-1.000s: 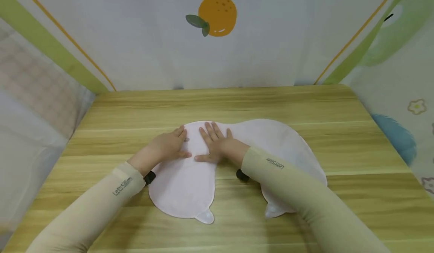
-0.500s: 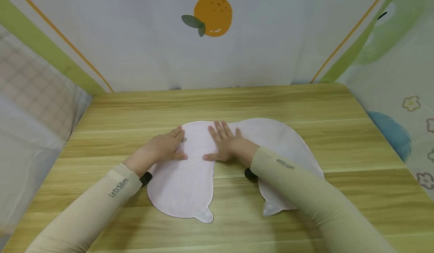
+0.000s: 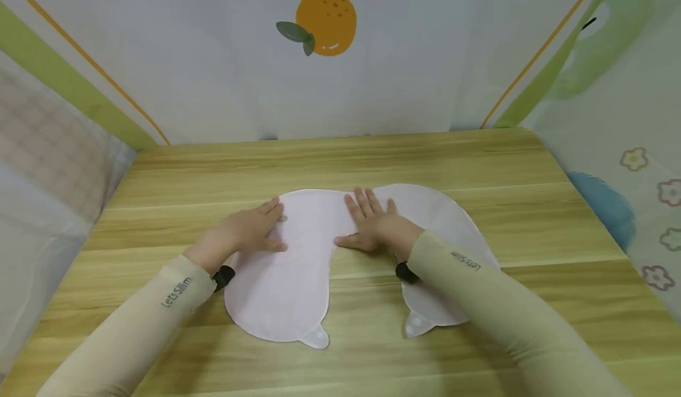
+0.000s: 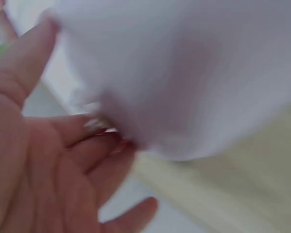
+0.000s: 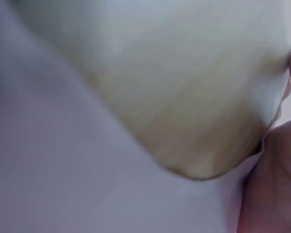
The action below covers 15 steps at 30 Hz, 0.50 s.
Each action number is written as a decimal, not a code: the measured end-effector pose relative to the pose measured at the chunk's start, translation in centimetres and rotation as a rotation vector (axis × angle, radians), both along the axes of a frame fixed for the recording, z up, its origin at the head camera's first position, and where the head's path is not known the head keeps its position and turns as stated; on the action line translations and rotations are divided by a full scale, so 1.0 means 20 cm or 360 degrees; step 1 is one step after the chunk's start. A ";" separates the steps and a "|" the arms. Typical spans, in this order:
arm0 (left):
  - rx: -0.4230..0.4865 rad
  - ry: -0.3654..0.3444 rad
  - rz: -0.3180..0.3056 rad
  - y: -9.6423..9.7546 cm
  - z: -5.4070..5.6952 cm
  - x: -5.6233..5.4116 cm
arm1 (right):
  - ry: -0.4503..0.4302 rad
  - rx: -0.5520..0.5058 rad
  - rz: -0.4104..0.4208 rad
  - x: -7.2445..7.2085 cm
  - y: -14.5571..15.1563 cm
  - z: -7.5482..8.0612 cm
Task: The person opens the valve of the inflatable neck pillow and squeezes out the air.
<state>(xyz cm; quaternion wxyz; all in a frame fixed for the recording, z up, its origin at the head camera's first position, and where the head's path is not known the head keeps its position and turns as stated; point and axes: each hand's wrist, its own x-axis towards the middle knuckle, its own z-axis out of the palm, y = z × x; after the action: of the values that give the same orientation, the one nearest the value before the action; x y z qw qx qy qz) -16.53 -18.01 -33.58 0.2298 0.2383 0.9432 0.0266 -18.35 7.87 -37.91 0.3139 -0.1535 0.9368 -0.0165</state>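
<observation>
A pale pink cloth bib (image 3: 279, 293) lies spread in an upside-down U on the table. Two small tabs stick out at its near ends, a left tab (image 3: 316, 337) and a right tab (image 3: 418, 324). My left hand (image 3: 239, 231) rests on the bib's upper left edge with extended fingers, beside a small round snap (image 3: 282, 218). Fingers spread, my right hand (image 3: 369, 223) lies on the bridge between the two lobes, thumb at the inner curve. The left wrist view shows the bib (image 4: 160, 73) blurred, against my fingertips. My right forearm hides part of the right lobe.
The wood-grain table (image 3: 175, 172) extends around the bib on all sides. Behind it hangs a pale curtain (image 3: 223, 60) printed with an orange (image 3: 327, 22). More printed cloth (image 3: 638, 208) hangs along the right side.
My right hand has slid rightward across the bib, from the left lobe to the bridge, widening the gap between the hands. The left hand stays by the snap; the whole view has shifted slightly.
</observation>
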 end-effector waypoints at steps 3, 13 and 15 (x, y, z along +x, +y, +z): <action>-0.0009 -0.0004 -0.0015 0.03 0.02 -0.05 | 0.0010 -0.0054 0.0009 0.00 -0.03 0.04; -0.0027 -0.0062 -0.0128 0.12 -0.01 -0.07 | -0.0030 0.0024 -0.0015 0.01 -0.05 0.02; -0.0036 -0.0060 -0.0141 0.13 -0.02 -0.06 | -0.0029 0.0018 -0.0072 0.01 -0.02 0.01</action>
<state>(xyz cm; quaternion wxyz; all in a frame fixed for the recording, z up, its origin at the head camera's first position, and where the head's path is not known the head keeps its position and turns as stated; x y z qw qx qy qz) -17.81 -15.43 -33.94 0.2511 0.2765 0.9276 0.0101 -18.15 7.54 -37.67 0.3229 -0.1303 0.9372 -0.0198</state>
